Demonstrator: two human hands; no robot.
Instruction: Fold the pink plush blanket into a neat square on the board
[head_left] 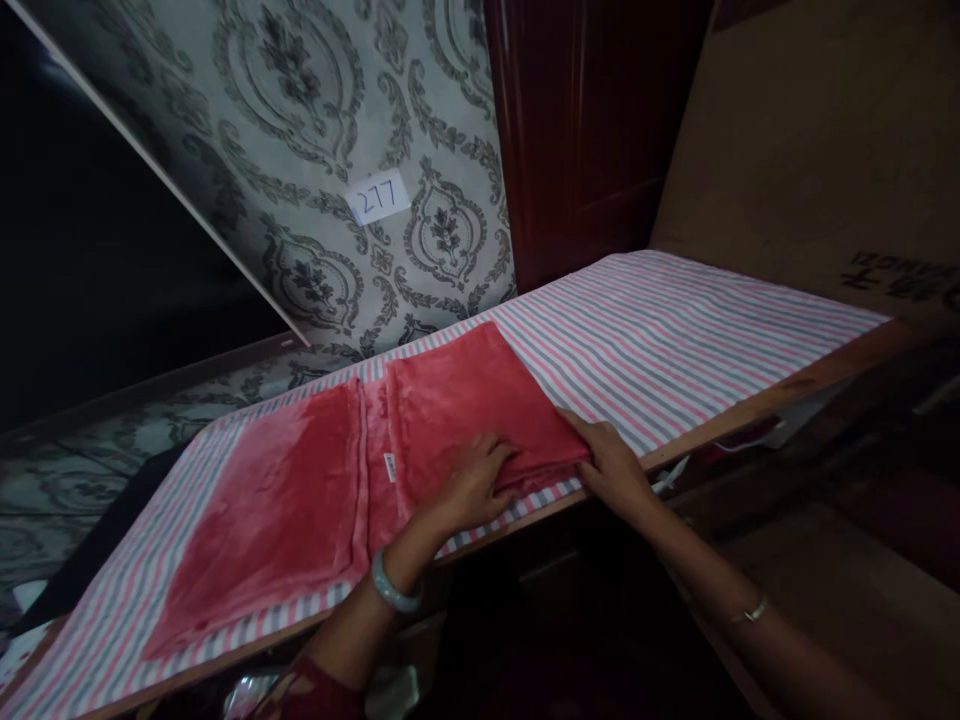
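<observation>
A red plush blanket point(465, 400) lies folded on the striped cloth. Its two side panels fold in toward a narrow strip in the middle, where a small white tag point(390, 467) shows. My left hand point(480, 480) rests on the right panel close to the near edge, fingers slightly bent and thumb apart from them. At that panel's near right corner, my right hand point(615, 465) holds the edge, some of its fingertips hidden by the fabric. The left panel point(277, 490) lies flat with no hand on it.
The pink, grey and white striped cloth point(675, 340) covers a wooden-edged table. A dark screen point(120, 220) stands at the left and a large cardboard box point(810, 150) at the back right. Patterned wallpaper bears a paper marked 277 point(379, 197), beside a dark red panel point(585, 120).
</observation>
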